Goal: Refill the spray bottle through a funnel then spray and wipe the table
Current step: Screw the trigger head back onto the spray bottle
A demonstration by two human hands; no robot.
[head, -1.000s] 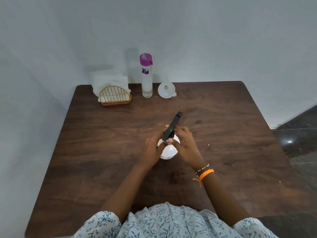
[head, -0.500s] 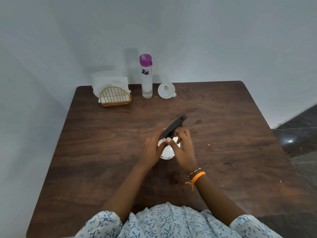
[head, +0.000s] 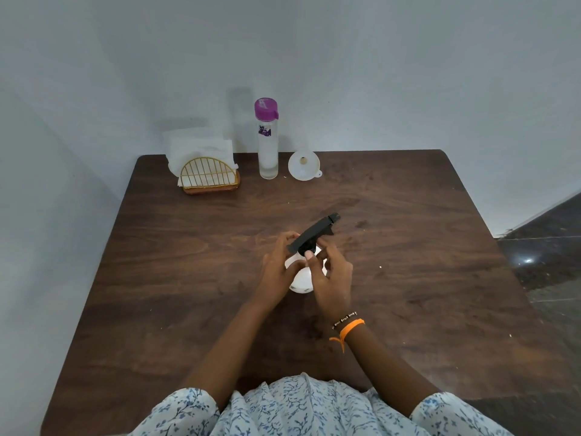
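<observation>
Both hands [head: 333, 278] grip white spray bottle [head: 300, 280] w/ black trigger head [head: 314, 232].

- 1 table [head: 408, 278]
- 1 spray bottle [head: 301, 280], white, black head
- 1 water bottle [head: 268, 143], purple cap
- 1 funnel [head: 304, 166]
- 1 napkin holder [head: 210, 177], napkins inside, count unclear
- 2 hands: left [head: 278, 269], right [head: 333, 278]
- 2 bracelets on right wrist: 1 beaded [head: 344, 319], 1 orange [head: 350, 330]
</observation>
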